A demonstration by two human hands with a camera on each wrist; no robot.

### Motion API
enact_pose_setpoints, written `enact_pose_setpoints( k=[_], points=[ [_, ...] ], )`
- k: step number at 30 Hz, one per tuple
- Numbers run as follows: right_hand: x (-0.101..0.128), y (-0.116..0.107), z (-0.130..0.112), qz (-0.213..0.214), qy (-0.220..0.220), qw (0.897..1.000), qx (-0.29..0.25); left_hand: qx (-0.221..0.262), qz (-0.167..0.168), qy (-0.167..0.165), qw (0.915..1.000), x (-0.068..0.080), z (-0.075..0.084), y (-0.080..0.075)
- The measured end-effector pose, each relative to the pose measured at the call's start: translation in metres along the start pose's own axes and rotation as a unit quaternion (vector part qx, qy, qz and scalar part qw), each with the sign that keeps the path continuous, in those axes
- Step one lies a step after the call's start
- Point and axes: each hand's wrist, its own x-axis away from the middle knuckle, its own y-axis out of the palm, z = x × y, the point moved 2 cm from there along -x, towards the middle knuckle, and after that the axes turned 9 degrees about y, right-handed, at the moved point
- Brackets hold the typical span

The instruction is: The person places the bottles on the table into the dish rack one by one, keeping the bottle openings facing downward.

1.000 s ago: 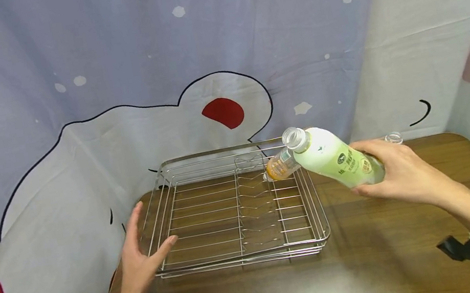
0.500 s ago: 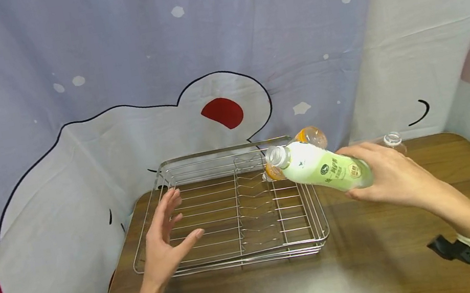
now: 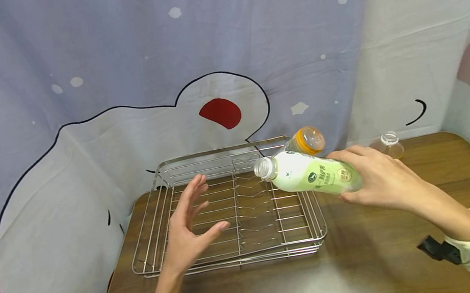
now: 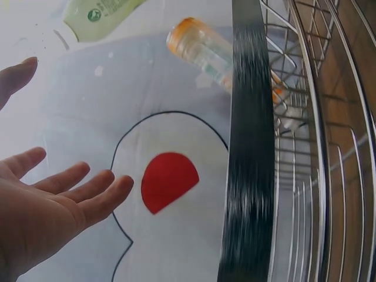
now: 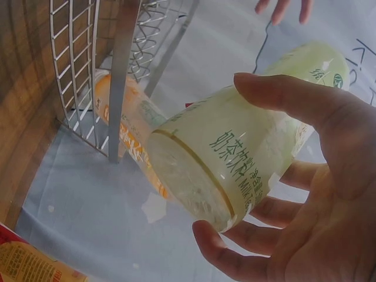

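Left hand (image 3: 188, 227) moved in over the wire rack (image 3: 151, 233), fingers spread, holding nothing, right hand (image 3: 375, 177) at 3 o'clock grasping a tilted pale-green bottle (image 3: 310, 175) now lower over the rack's right edge, green Chinese label lettering, orange bottle (image 3: 304, 141) behind.

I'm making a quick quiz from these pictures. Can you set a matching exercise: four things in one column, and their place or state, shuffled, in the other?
Things:
1. green bottle
2. orange-capped bottle
3. wire rack
4. left hand

Places or states:
A. open, holding nothing, above the rack
B. sits on the wooden table
C. held on its side in the right hand's grip
D. leans at the rack's far right corner

Pairs: 1-C, 2-D, 3-B, 4-A
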Motion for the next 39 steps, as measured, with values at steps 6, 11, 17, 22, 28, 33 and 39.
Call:
enact_pose_setpoints(
  k=[6,11,17,22,28,33,39],
  points=[
    [0.001,0.004,-0.004,-0.005,-0.004,1.0,0.022,0.019,-0.013,-0.015,0.9996,-0.004,-0.002,0.012],
    [0.001,0.008,-0.008,-0.005,-0.016,0.999,0.039,0.036,-0.023,-0.026,0.9988,-0.004,-0.004,0.022],
    [0.002,0.014,-0.013,-0.006,-0.024,0.998,0.053,0.049,-0.029,-0.026,0.998,-0.004,-0.006,0.029],
    [0.001,0.018,-0.016,-0.005,-0.028,0.998,0.064,0.058,-0.038,-0.03,0.9971,-0.003,-0.008,0.035],
    [0.002,0.021,-0.02,-0.001,-0.042,0.996,0.072,0.065,-0.036,-0.026,0.9969,-0.002,-0.009,0.04],
    [0.002,0.023,-0.022,0.005,-0.053,0.995,0.079,0.067,-0.037,-0.018,0.9969,-0.001,-0.01,0.044],
    [0.003,0.025,-0.023,0.002,-0.058,0.995,0.084,0.068,-0.036,-0.022,0.9968,-0.001,-0.009,0.048]
  ],
)
